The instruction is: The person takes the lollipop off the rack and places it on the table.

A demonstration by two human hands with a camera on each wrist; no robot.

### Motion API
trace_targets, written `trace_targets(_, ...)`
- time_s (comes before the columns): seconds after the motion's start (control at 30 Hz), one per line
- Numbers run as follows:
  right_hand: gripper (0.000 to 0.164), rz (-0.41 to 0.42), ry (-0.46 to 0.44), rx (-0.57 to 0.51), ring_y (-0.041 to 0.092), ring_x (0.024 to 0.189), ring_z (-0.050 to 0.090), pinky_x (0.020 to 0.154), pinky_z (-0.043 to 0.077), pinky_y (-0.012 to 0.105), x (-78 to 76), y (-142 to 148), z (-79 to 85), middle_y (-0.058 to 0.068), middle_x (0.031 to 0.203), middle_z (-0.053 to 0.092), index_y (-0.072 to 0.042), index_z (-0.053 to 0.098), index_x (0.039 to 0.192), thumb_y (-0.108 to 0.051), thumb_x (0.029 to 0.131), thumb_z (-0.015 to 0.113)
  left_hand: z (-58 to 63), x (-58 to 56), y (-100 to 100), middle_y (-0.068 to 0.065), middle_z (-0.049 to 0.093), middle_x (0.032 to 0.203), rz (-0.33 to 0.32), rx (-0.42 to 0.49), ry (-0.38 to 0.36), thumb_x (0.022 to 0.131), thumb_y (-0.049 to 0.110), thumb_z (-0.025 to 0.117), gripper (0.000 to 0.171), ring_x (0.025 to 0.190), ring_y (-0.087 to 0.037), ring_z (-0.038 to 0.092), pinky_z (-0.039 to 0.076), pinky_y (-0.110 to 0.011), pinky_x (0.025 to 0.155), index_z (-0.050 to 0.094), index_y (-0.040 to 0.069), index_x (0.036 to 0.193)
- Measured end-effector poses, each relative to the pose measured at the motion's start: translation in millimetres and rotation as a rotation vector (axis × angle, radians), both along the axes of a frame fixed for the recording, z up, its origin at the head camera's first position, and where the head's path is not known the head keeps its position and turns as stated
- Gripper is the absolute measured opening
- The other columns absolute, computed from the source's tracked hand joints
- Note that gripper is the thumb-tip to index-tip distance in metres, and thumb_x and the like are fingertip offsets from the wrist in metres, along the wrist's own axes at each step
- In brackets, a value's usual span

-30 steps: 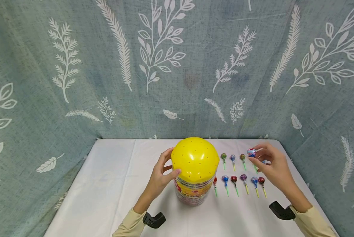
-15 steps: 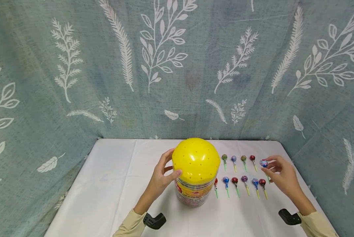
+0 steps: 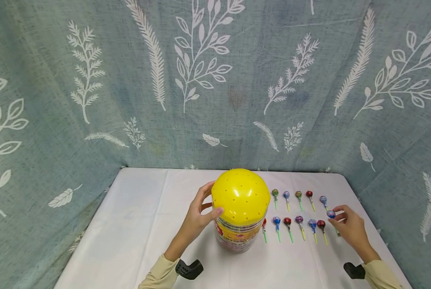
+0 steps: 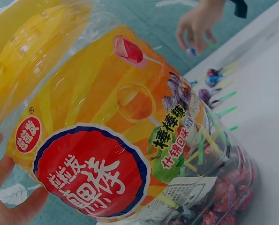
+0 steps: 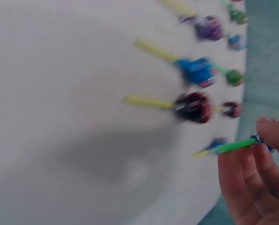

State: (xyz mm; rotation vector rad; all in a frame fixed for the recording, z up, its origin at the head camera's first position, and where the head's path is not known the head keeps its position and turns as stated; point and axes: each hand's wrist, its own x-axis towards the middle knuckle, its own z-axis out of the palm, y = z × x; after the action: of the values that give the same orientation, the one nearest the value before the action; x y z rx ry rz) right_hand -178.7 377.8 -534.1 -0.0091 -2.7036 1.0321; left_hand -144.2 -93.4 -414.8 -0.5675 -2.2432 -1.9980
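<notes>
A clear plastic jar (image 3: 237, 235) with a yellow dimpled lid (image 3: 241, 196) stands on the table. My left hand (image 3: 196, 218) grips it from the left at the top, thumb in front and fingers behind. Through its lower wall, the left wrist view shows wrapped lollipops (image 4: 226, 197). At the right, my right hand (image 3: 353, 229) pinches a blue-wrapped lollipop (image 3: 330, 214) just below its head. Its green stick (image 5: 237, 146) points back past my fingers in the right wrist view. A blue lollipop (image 3: 323, 199) on a yellow stick lies right beyond, at the back row's end.
Two rows of lollipops lie right of the jar, sticks towards me. The front row ends in a dark red lollipop (image 3: 321, 224), left of my right hand. A white cloth covers the table (image 3: 143, 208); a leaf-patterned grey-green curtain (image 3: 215, 84) hangs behind and at both sides.
My right hand has moved right and towards me with the lollipop, from over the back row to beyond the front row's right end. My left hand keeps its hold on the jar.
</notes>
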Motion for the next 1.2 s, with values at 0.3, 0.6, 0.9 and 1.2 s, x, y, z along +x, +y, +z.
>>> trace_targets(0.3,0.032,-0.089,-0.170,0.085,0.019,0.058,0.053,0.043,0.043,0.030,4.9,4,-16.1,0.014,0.076,0.060,0.003,0.052,0.104,-0.004,0.079,0.071,1.2,0.0,1,-0.009,0.042,0.143,0.002,0.003,-0.005,0.085,0.013,0.064,0.065,0.129,-0.029,0.038,0.039,-0.053,0.094,0.035,0.008,0.143)
trace_targets(0.6,0.030,-0.131,-0.179,0.095,0.020,0.060,0.056,0.048,0.041,0.029,5.6,-1,-19.2,0.012,0.072,0.061,0.006,0.052,0.101,-0.002,0.078,0.070,-0.2,-2.1,1,-0.009,0.041,0.143,0.005,-0.003,-0.003,0.086,0.013,0.064,0.064,0.130,-0.029,0.037,0.039,-0.053,0.094,0.035,0.009,0.143)
trace_targets(0.9,0.036,-0.175,-0.275,0.099,0.027,0.068,0.055,0.050,0.041,0.030,5.0,-2,-17.1,0.018,0.080,0.059,0.006,0.045,0.109,-0.008,0.082,0.066,-5.3,0.5,2,-0.007,0.042,0.143,0.041,-0.015,-0.020,0.087,0.014,0.063,0.063,0.129,-0.029,0.039,0.040,-0.052,0.093,0.035,0.010,0.144)
trace_targets(1.2,0.038,-0.112,-0.165,0.145,0.034,0.074,0.060,0.056,0.047,0.039,10.8,11,2.7,0.022,0.086,0.059,0.008,0.048,0.112,-0.009,0.083,0.066,-3.7,6.2,-6,-0.011,0.041,0.144,0.091,-0.076,-0.023,0.088,0.013,0.064,0.060,0.129,-0.036,0.039,0.039,-0.057,0.093,0.037,0.008,0.142)
